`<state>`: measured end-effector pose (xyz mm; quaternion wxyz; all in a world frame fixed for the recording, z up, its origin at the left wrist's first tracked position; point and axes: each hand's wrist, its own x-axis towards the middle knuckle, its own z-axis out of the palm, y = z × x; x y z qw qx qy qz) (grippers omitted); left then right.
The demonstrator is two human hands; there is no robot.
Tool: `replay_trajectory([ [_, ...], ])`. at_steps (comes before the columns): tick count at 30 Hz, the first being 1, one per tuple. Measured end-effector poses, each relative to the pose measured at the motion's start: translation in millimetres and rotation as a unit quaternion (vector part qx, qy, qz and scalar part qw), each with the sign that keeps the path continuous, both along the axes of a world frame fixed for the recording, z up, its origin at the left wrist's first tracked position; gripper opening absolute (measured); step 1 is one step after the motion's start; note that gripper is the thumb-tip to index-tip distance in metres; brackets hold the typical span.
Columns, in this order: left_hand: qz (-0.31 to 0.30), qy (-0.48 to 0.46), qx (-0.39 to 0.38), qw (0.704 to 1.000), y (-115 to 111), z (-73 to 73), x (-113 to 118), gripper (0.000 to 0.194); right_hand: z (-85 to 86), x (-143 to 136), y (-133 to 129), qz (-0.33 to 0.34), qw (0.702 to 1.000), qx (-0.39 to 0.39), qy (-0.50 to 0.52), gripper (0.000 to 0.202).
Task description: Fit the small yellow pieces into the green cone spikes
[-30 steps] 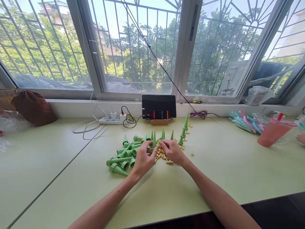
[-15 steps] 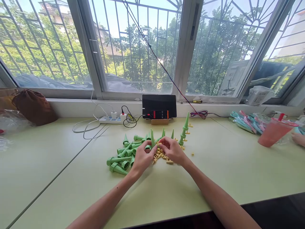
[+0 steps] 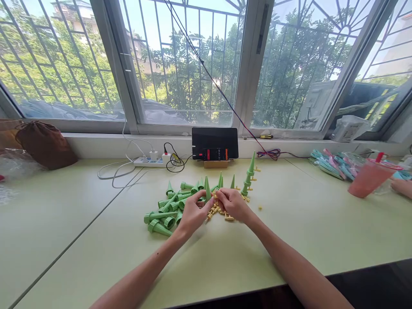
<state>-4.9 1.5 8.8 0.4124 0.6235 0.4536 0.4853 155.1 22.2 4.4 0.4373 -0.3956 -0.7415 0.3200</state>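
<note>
My left hand (image 3: 192, 212) is closed around a green plastic watering spike (image 3: 207, 189), which stands point up between thumb and fingers. At the spike's right side, my right hand (image 3: 234, 203) pinches a small yellow valve piece (image 3: 216, 195), mostly covered by the fingertips. Loose yellow valves (image 3: 213, 211) lie in a heap under and between my hands. To the left spreads a pile of green spikes (image 3: 160, 215), most lying on their sides. A nested stack of spikes (image 3: 250, 175) with yellow valves sticking out rises beyond my right hand.
Behind the pile stand a dark tablet (image 3: 215, 138) and a phone (image 3: 221, 154). A power strip (image 3: 148, 162) with cables is left of them. Rightward are a red cup (image 3: 370, 179), bagged items (image 3: 328, 164) and another person's hand (image 3: 401, 186). One yellow piece (image 3: 260, 207) lies apart.
The spike in my left hand has shifted slightly right. My right hand's fingers have curled in more at the spike's side. The other person's hand has edged left.
</note>
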Motion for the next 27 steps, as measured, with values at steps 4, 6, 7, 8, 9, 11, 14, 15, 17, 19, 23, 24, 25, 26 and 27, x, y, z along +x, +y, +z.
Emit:
replay_trajectory([
  [4,0.003,0.008,0.010,1.000,0.2,-2.1,0.2,0.034,-0.7,-1.1,0.8,-0.006,1.000,-0.004,-0.005,0.051],
  [6,0.002,0.008,0.014,1.000,0.0,-2.2,0.3,0.034,-1.4,-1.3,1.8,-0.008,1.000,-0.009,-0.006,0.053],
  [7,0.001,0.007,0.016,1.000,-0.1,-2.2,0.4,0.034,-1.7,-1.4,2.2,-0.009,1.000,-0.011,-0.007,0.054],
  [8,0.000,0.004,0.018,1.000,-0.1,-2.3,0.6,0.033,-1.9,-1.4,2.7,-0.010,1.000,-0.014,-0.007,0.055],
  [9,-0.001,0.001,0.019,1.000,-0.1,-2.5,0.8,0.033,-2.0,-1.4,3.0,-0.009,1.000,-0.016,-0.007,0.055],
  [11,-0.002,-0.009,0.014,1.000,0.0,-2.2,1.4,0.033,-1.8,-1.4,3.0,-0.005,1.000,-0.019,0.002,0.053],
  [14,0.004,-0.027,-0.008,1.000,-0.3,0.6,2.1,0.033,0.0,-1.2,1.5,0.004,0.999,-0.027,0.041,0.040],
  [15,0.007,-0.032,-0.016,0.999,-0.7,2.3,2.2,0.033,0.7,-1.1,0.8,0.009,0.998,-0.032,0.055,0.035],
  [17,0.012,-0.040,-0.029,0.999,-1.9,6.3,2.5,0.032,2.2,-0.7,-0.2,0.023,0.996,-0.040,0.076,0.028],
  [19,0.015,-0.049,-0.037,0.998,-3.5,10.0,2.8,0.030,2.7,-0.2,-0.4,0.031,0.995,-0.042,0.085,0.024],
  [23,0.015,-0.055,-0.050,0.997,-6.4,14.5,3.9,0.030,0.8,0.3,1.5,0.027,0.995,-0.042,0.083,0.022],
  [24,0.014,-0.055,-0.052,0.997,-6.8,14.7,4.2,0.031,-0.1,0.4,2.2,0.025,0.996,-0.042,0.079,0.023],
  [25,0.012,-0.055,-0.054,0.997,-7.0,14.5,4.4,0.032,-1.0,0.4,2.8,0.023,0.996,-0.043,0.074,0.024],
  [26,0.010,-0.054,-0.055,0.997,-7.0,13.9,4.5,0.033,-1.9,0.3,3.4,0.020,0.997,-0.043,0.068,0.026],
  [27,0.008,-0.052,-0.056,0.997,-6.8,12.8,4.4,0.035,-2.8,0.3,3.9,0.017,0.997,-0.043,0.061,0.029],
])
